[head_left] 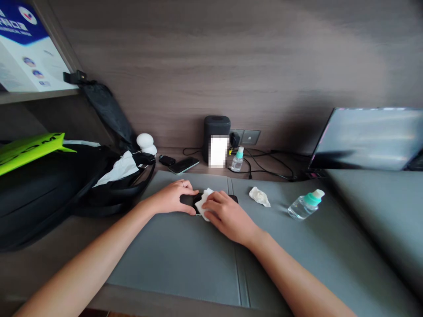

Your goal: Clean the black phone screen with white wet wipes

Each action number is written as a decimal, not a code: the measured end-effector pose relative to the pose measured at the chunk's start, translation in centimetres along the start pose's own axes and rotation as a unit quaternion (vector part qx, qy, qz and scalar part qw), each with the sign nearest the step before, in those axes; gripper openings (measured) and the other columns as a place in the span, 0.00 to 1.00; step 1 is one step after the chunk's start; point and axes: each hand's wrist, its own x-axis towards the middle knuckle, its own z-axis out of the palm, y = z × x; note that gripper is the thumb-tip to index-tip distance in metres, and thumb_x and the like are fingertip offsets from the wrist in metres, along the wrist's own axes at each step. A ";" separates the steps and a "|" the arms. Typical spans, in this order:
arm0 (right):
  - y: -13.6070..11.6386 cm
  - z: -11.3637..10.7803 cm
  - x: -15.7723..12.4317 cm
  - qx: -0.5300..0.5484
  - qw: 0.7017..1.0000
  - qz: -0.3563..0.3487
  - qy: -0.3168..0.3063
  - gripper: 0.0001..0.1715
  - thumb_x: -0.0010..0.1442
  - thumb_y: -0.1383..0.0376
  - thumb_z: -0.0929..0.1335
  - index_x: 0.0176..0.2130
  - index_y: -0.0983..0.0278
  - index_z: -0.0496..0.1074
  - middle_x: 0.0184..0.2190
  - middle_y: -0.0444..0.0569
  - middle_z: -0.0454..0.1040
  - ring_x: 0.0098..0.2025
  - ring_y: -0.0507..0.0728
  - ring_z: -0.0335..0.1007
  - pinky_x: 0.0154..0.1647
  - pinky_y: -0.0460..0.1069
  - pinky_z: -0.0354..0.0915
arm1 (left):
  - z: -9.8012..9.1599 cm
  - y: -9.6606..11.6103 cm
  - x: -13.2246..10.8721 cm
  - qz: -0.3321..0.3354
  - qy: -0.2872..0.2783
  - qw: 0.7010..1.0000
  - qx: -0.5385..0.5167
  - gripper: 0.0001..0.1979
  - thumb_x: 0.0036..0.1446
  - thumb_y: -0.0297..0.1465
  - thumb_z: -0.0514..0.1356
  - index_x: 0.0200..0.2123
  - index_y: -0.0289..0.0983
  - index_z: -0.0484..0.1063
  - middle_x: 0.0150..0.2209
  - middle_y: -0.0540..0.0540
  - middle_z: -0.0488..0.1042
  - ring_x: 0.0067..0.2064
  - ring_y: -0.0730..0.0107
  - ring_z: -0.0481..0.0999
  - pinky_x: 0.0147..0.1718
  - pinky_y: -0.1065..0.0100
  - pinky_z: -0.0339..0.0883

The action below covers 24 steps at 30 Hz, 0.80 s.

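Observation:
A dark smartphone [197,199] lies flat on the grey desk mat [178,246], its screen partly covered. My left hand [172,197] grips its left end, with the thumb along the near edge and the fingers over the far side. My right hand [228,214] pinches a white tissue [202,203] and presses it on the screen. Under that hand, part of the phone is hidden. To the right sit a crumpled white tissue [259,197] and a clear spray bottle [302,208] with a teal and white top.
Behind the mat are another phone [184,165], a black speaker [216,125], a smaller spray bottle [237,162] and loose cables [277,164]. A laptop [366,141] stands at the right. On the left are a black backpack [49,193] and a folded umbrella [105,110].

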 end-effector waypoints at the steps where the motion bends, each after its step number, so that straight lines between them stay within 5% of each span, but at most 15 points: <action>1: -0.1 0.1 0.2 0.005 1.000 -0.011 -0.005 0.10 0.68 0.63 0.65 0.46 0.61 0.73 0.43 0.52 0.71 0.45 0.58 0.66 0.49 0.54 0.65 | 0.0 0.0 0.0 0.000 0.000 1.000 -0.001 0.30 0.47 0.45 0.71 0.54 0.46 0.73 0.42 0.47 0.72 0.48 0.58 0.71 0.49 0.61 0.64; 8: 0.9 -0.7 -0.4 -0.005 0.999 0.038 0.018 0.16 0.67 0.54 0.65 0.44 0.62 0.74 0.41 0.53 0.71 0.45 0.60 0.67 0.49 0.54 0.65 | 0.1 -0.1 -0.1 0.005 0.003 1.000 0.006 0.30 0.48 0.46 0.70 0.55 0.46 0.73 0.43 0.47 0.72 0.48 0.58 0.71 0.50 0.60 0.64; 12: -0.2 -0.7 -0.5 0.005 1.000 0.009 -0.006 0.22 0.65 0.48 0.65 0.46 0.62 0.74 0.42 0.53 0.72 0.45 0.60 0.67 0.48 0.54 0.65 | 0.1 -0.1 -0.1 0.007 0.007 1.000 0.006 0.29 0.48 0.45 0.70 0.54 0.45 0.73 0.43 0.47 0.72 0.48 0.59 0.71 0.49 0.61 0.64; 24: 0.0 -0.8 -0.1 0.017 1.000 -0.001 -0.021 0.22 0.64 0.48 0.66 0.45 0.62 0.76 0.41 0.52 0.73 0.45 0.59 0.68 0.47 0.53 0.65 | 0.1 -0.2 0.0 0.006 0.004 1.000 0.004 0.29 0.48 0.44 0.71 0.54 0.44 0.74 0.43 0.47 0.72 0.48 0.59 0.71 0.49 0.61 0.64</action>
